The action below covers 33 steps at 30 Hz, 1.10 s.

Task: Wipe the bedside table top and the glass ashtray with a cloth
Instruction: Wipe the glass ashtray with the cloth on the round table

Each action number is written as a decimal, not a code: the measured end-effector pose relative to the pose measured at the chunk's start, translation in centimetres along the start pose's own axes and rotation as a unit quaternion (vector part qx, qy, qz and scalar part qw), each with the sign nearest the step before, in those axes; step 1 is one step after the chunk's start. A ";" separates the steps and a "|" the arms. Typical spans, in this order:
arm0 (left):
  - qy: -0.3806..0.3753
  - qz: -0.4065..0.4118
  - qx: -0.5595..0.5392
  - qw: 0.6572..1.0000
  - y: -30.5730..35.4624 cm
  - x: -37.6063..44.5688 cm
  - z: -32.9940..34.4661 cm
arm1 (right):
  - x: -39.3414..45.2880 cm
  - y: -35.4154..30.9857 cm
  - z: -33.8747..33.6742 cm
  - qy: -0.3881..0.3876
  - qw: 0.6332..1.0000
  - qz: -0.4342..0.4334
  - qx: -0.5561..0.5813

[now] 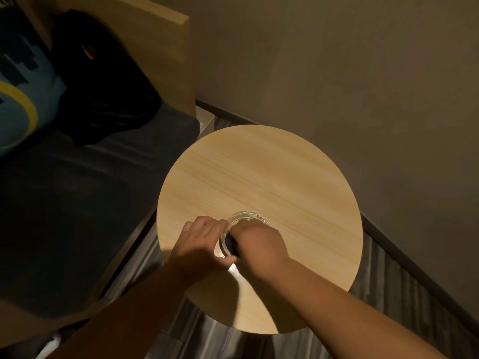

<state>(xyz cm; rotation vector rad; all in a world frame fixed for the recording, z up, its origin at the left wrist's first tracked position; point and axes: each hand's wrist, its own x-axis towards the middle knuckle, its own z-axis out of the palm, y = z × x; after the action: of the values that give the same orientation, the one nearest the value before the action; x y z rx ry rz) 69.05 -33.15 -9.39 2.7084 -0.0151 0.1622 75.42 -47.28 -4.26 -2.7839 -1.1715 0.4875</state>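
A clear glass ashtray (246,217) stands near the front left part of the round, light wooden bedside table top (272,182). My left hand (201,246) grips the ashtray's left rim, fingers curled round it. My right hand (260,244) reaches down into the ashtray and holds a dark cloth (231,245), of which only a small bunched piece shows between my two hands. Most of the ashtray is hidden under my hands.
A bed with a dark grey sheet (77,203) lies left of the table, with a black garment (103,81) and a teal patterned pillow (23,81) against a wooden headboard (160,47). A beige wall (363,73) rises behind and right. Striped floor (401,294) surrounds the table.
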 end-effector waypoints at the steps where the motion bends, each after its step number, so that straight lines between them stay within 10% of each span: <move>1: -0.005 -0.004 -0.001 1.000 0.0 0.0 -0.1 | 0.6 0.3 -0.4 0.015 1.000 0.008 0.002; 33: -0.062 0.017 0.056 0.996 0.6 0.9 -0.9 | -0.7 1.5 -1.8 -0.071 0.988 0.028 -0.138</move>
<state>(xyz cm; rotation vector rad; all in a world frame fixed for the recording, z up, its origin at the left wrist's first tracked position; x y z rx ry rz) 69.77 -33.33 -8.17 2.8281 -0.0903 0.0036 76.54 -48.70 -2.65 -3.0683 -1.2806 0.5776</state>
